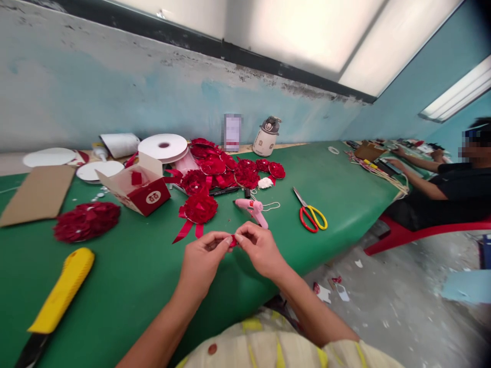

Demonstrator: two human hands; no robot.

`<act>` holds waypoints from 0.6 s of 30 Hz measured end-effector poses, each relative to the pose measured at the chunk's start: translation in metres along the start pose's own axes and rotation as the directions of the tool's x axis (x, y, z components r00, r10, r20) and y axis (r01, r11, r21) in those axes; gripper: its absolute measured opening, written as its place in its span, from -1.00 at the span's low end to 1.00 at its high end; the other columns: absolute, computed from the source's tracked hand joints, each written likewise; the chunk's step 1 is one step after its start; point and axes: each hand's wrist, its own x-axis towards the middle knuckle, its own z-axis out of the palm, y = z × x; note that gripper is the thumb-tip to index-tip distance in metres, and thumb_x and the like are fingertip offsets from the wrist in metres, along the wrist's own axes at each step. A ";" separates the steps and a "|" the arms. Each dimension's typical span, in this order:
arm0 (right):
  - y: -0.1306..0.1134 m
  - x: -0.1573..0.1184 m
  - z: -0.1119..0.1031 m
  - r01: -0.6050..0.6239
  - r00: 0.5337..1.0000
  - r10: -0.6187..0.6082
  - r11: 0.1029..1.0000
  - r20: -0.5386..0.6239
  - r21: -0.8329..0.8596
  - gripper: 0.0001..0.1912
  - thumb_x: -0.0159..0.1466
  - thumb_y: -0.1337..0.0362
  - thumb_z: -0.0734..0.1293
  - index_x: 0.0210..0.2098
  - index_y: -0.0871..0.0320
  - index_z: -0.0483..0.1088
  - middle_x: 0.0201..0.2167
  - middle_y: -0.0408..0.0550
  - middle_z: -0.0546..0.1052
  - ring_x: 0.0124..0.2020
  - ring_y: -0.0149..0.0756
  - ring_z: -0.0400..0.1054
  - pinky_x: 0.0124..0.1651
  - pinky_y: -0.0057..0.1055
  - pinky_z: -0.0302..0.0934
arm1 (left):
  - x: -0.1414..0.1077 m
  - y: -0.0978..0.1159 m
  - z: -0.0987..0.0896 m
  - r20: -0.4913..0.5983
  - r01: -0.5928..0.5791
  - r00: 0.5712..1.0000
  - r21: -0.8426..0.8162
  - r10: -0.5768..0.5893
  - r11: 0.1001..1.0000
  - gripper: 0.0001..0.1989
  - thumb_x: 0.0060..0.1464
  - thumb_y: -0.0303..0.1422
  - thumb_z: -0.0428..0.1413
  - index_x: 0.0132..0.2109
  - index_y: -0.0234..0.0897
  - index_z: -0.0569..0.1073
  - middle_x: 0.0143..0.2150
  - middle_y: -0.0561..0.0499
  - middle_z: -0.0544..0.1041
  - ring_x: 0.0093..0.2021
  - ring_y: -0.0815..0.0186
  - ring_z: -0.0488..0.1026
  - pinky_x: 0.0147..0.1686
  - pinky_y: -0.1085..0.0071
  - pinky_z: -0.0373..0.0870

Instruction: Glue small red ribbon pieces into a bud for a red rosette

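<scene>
A small piece of red fabric [232,241] is pinched between the fingertips of both hands, above the near edge of the table. My left hand [205,255] closes on its left side, and my right hand [261,250] closes on its right side. Fingers cover most of the piece, so its shape is hard to make out. Just beyond my right hand lies a pink glue gun [252,207]. A red fabric rosette [200,208] with ribbon tails rests beyond my left hand. Scissors [310,213] with red and yellow handles lie to the right.
A yellow-handled knife [63,291] lies at left, near a red fabric flower [87,221]. Behind are a red and white box [148,194], a white ribbon spool [163,146], cardboard [40,194], a bottle [265,137] and a phone [232,132]. Another person [448,179] sits at right.
</scene>
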 end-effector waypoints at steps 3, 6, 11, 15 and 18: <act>0.002 0.005 -0.009 -0.092 0.985 0.084 0.994 0.149 0.051 -0.90 0.19 0.31 0.26 -0.44 0.18 0.34 -0.53 -0.18 0.34 -0.48 -0.43 0.21 -0.41 -0.47 0.12 | 0.003 0.002 -0.002 0.079 0.069 0.994 0.010 -0.070 0.998 -0.83 -0.11 -0.30 0.22 -0.40 -0.35 0.51 -0.53 0.01 0.54 -0.51 0.38 0.40 -0.52 0.52 0.29; 0.005 0.009 -0.014 -0.174 0.962 0.149 0.980 0.228 0.096 -0.91 0.17 0.31 0.27 -0.44 0.19 0.33 -0.56 -0.19 0.33 -0.52 -0.44 0.20 -0.44 -0.48 0.11 | 0.005 0.003 -0.001 0.122 0.108 0.987 0.004 -0.108 0.994 -0.81 -0.09 -0.28 0.20 -0.39 -0.37 0.51 -0.52 -0.04 0.54 -0.49 0.33 0.43 -0.51 0.48 0.32; 0.010 0.013 -0.016 -0.231 0.945 0.203 0.969 0.255 0.085 -0.91 0.13 0.30 0.29 -0.47 0.20 0.33 -0.62 -0.22 0.31 -0.58 -0.47 0.18 -0.50 -0.50 0.08 | 0.006 0.001 0.001 0.133 0.125 0.983 0.020 -0.127 0.992 -0.77 -0.09 -0.25 0.19 -0.42 -0.38 0.51 -0.51 -0.05 0.53 -0.48 0.29 0.46 -0.51 0.44 0.35; 0.013 0.014 -0.018 -0.235 0.943 0.213 0.970 0.257 0.059 -0.89 0.12 0.28 0.31 -0.48 0.21 0.36 -0.64 -0.22 0.33 -0.59 -0.47 0.18 -0.53 -0.52 0.06 | 0.008 -0.003 -0.001 0.166 0.114 0.978 0.070 -0.124 0.991 -0.78 -0.11 -0.26 0.21 -0.40 -0.37 0.53 -0.52 -0.07 0.55 -0.51 0.31 0.46 -0.52 0.45 0.35; 0.014 0.013 -0.019 -0.231 0.940 0.206 0.971 0.273 0.063 -0.87 0.12 0.26 0.31 -0.47 0.20 0.37 -0.65 -0.22 0.34 -0.60 -0.47 0.21 -0.53 -0.53 0.07 | 0.009 -0.003 -0.002 0.190 0.134 0.971 0.069 -0.145 0.989 -0.79 -0.14 -0.26 0.22 -0.43 -0.36 0.53 -0.54 -0.07 0.55 -0.51 0.29 0.47 -0.55 0.46 0.35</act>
